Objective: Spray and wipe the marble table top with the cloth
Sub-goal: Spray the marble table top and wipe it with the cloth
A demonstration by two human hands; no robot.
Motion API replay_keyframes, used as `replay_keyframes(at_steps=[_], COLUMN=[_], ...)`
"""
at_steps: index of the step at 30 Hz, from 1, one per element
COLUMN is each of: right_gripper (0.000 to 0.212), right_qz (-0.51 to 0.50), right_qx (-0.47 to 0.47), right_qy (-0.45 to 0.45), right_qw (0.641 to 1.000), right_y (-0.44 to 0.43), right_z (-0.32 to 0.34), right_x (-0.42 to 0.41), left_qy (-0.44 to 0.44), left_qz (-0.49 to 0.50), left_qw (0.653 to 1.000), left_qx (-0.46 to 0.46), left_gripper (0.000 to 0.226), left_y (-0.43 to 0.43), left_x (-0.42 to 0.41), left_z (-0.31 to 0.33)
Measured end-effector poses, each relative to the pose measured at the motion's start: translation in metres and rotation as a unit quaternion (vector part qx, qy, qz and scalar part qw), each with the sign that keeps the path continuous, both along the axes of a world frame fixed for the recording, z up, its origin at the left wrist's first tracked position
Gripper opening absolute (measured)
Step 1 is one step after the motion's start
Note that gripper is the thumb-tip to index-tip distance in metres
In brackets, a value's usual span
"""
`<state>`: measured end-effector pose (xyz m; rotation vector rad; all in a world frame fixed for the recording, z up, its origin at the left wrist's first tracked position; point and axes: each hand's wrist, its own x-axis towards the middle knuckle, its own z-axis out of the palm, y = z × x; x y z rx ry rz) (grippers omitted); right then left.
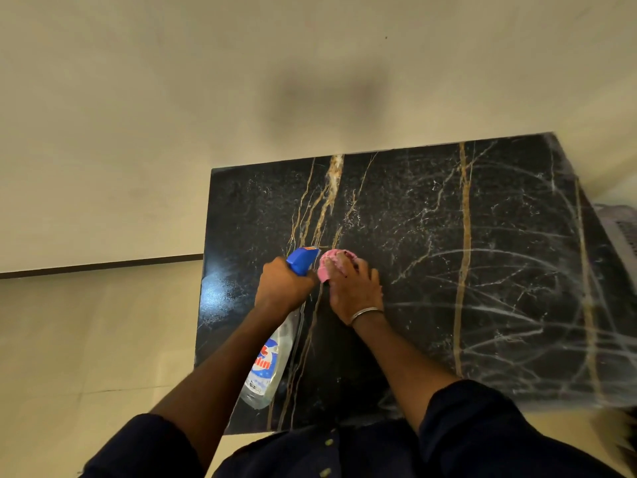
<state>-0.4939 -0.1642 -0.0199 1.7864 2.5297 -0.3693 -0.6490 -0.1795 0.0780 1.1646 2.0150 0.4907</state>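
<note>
The black marble top (431, 257) fills the frame from centre out to 3 o'clock, its gold and white veins crossed by pale smear arcs toward 4 o'clock. The left hand (281, 291) has its fingers wrapped tight round the neck of the bottle (265, 367), blue nozzle pointing to 12 o'clock; the clear body hangs back toward 7 o'clock, off the slab's left edge. Just beside it, at 3 o'clock from the nozzle, the right hand (355, 291) presses the pink cloth (331, 265) onto the marble, fingers curled over it and bunching it.

The cloth looks soft and limp, so it is best balled under the palm, not pinched at a corner. The bottle seems light, nearly empty, and probably slick; the neck is the sure grip. The polished marble will likely be slippery when wet.
</note>
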Motion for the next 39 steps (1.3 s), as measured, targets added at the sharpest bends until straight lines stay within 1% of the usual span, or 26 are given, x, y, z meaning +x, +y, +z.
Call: replay_keyframes(at_steps=[4, 7, 9, 11, 12, 14, 18, 20, 22, 24, 26, 29, 31, 34, 35, 36, 39], right_gripper=[0.053, 0.055, 0.055, 0.055, 0.056, 0.056, 0.059, 0.058, 0.057, 0.054, 0.053, 0.055, 0.053, 0.052, 0.053, 0.054, 0.055], right_qz=[-0.101, -0.159, -0.213, -0.276, -0.290, -0.261, -0.125, -0.076, -0.039, -0.062, -0.121, -0.172, -0.215, -0.301, -0.295, -0.266, -0.135], right_qx=[0.031, 0.028, 0.019, 0.010, 0.006, 0.003, -0.022, -0.024, -0.004, 0.011, 0.026, 0.018, 0.007, -0.001, -0.002, -0.004, -0.020], right_qy=[-0.007, -0.021, -0.018, -0.004, 0.004, 0.017, 0.005, -0.008, -0.022, -0.025, -0.026, -0.031, -0.023, 0.006, 0.009, 0.010, 0.017], right_qw=[0.994, 0.987, 0.977, 0.961, 0.957, 0.965, 0.992, 0.997, 0.999, 0.998, 0.992, 0.984, 0.976, 0.954, 0.955, 0.964, 0.990], right_y=[0.008, 0.014, 0.014, 0.008, 0.003, -0.009, -0.034, -0.040, -0.041, -0.040, -0.037, -0.028, -0.026, -0.033, -0.037, -0.042, -0.059], right_z=[-0.002, -0.002, -0.001, 0.003, 0.005, 0.007, 0.006, 0.005, 0.003, 0.003, 0.003, 0.002, 0.002, 0.007, 0.009, 0.010, 0.007], right_x=[0.058, 0.093, 0.091, 0.070, 0.056, 0.029, -0.010, -0.009, 0.008, 0.032, 0.059, 0.091, 0.090, 0.056, 0.041, 0.027, -0.012], left_qy=[0.003, 0.011, 0.008, 0.005, 0.006, 0.004, 0.008, 0.007, 0.002, 0.000, -0.002, -0.003, -0.002, -0.001, -0.001, -0.001, 0.010], left_qz=[-0.005, -0.015, -0.018, -0.017, -0.018, -0.023, -0.025, -0.026, -0.025, -0.022, -0.019, -0.022, -0.024, -0.017, -0.014, -0.014, -0.018], left_qw=[1.000, 1.000, 1.000, 1.000, 1.000, 1.000, 1.000, 1.000, 1.000, 1.000, 1.000, 1.000, 1.000, 1.000, 1.000, 1.000, 1.000], left_qx=[-0.007, -0.009, -0.011, -0.010, -0.007, -0.006, -0.001, -0.005, -0.007, -0.007, -0.010, -0.011, -0.011, -0.013, -0.015, -0.015, -0.017], left_gripper=[0.027, 0.028, 0.028, 0.028, 0.028, 0.028, 0.028, 0.029, 0.029, 0.032, 0.033, 0.033, 0.032, 0.031, 0.030, 0.030, 0.033], left_y=[0.002, 0.002, 0.000, -0.003, -0.005, -0.010, -0.019, -0.022, -0.024, -0.026, -0.028, -0.032, -0.035, -0.042, -0.045, -0.047, -0.052], left_x=[-0.001, 0.000, 0.000, 0.001, 0.002, 0.004, 0.008, 0.010, 0.011, 0.011, 0.009, 0.006, 0.005, 0.005, 0.006, 0.006, 0.007], left_z=[-0.002, -0.001, 0.000, 0.001, 0.002, 0.001, -0.002, -0.003, -0.004, -0.004, -0.004, -0.005, -0.005, -0.004, -0.004, -0.004, -0.005])
